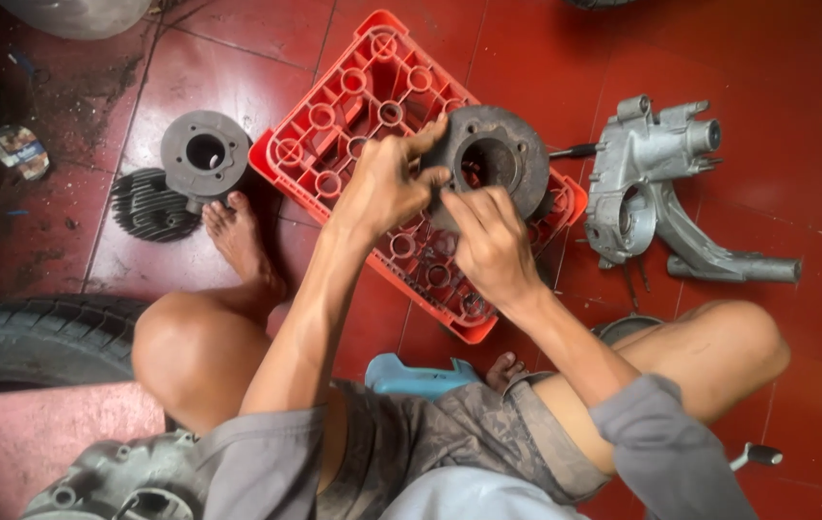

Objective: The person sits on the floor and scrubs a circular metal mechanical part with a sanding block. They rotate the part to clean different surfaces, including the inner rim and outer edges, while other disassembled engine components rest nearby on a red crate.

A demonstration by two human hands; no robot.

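Observation:
A dark grey round engine cylinder part [502, 154] with a large centre hole stands on an upturned red plastic crate [353, 106]. My left hand [387, 183] rests against its left edge, fingers curled on the rim. My right hand [490, 241] is at its lower edge, fingertips pinched near the rim; whether something small is between them is hidden. Both hands meet at the part's lower left.
A second finned cylinder [190, 164] lies on the red tiled floor at the left, by my bare foot [238, 241]. A silver engine casing [656, 188] lies at the right. A tyre [36, 337] sits at the left, another casing [113, 481] at bottom left.

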